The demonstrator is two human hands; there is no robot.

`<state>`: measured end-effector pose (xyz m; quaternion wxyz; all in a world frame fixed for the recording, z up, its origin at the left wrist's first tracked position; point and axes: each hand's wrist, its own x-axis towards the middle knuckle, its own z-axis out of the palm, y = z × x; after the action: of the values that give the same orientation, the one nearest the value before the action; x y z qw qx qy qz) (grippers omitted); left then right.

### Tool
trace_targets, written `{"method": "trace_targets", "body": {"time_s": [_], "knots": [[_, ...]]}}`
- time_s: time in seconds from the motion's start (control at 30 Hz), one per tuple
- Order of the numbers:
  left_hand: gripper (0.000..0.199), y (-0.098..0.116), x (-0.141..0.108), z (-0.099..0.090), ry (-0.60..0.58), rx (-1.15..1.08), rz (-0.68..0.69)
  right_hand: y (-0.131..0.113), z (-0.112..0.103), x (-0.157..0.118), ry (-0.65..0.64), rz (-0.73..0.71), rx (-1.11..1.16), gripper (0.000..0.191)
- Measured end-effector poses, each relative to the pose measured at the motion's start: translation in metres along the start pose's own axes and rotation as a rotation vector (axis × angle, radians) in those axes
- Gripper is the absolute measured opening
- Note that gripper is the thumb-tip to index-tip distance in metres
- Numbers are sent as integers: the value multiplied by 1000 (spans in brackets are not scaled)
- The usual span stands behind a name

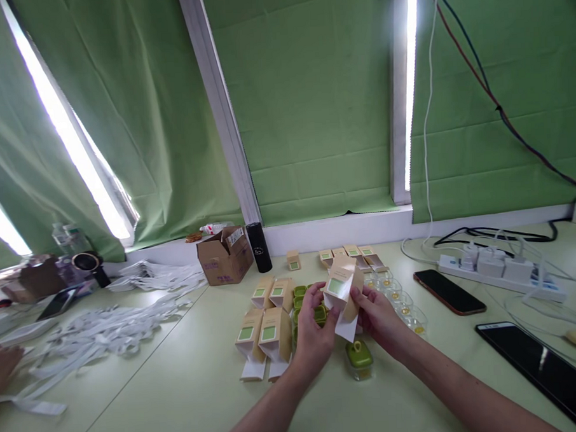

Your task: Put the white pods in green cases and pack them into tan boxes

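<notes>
Between my hands is a small tan cardboard box [343, 287] with a green window, tilted, its white end flap hanging down. My left hand [316, 326] grips its left side, and my right hand [381, 315] pinches its right side. Just below, on the table, stands a small clear jar with a green lid [360, 360] and a loop on top. Several more green lids [301, 298] sit left of and partly behind my left hand. Clear round containers [406, 306] with yellowish centres line up beyond my right hand. Similar tan boxes [274, 334] stand to the left, two with flaps open.
More tan boxes [366, 257] stand at the back, near a brown carton [224, 256] and a black bottle [259, 248]. White straps [116, 325] are heaped left, by another person's hand [3, 368]. Phone [448, 292], tablet [537, 364] and power strip [500, 273] lie right.
</notes>
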<state>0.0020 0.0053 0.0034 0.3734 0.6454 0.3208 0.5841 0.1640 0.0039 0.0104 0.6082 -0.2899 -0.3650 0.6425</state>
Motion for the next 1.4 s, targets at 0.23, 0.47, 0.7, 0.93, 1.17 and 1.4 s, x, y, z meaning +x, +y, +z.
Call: {"method": "trace_targets", "body": {"time_s": [0.23,0.47,0.7,0.93,1.17,1.4], "knots": [[61,11,3,-2,25,-262,-99,0,-2,4,51,-31,17,59],[55,13,3,-4,109,-247,-185,-1,-4,4,137,-27,-38,58],[55,6,7,-5,85,-177,-154,-4,-2,1,118,-115,-98,55],[55,-5,10,-9,76,-11,-59,-3,1,0,85,-209,-226,63],[43,-4,10,-14,92,118,58,3,5,1,78,-367,-304,59],[14,11,10,-18,165,479,567,3,-2,2,118,-455,-321,47]]}}
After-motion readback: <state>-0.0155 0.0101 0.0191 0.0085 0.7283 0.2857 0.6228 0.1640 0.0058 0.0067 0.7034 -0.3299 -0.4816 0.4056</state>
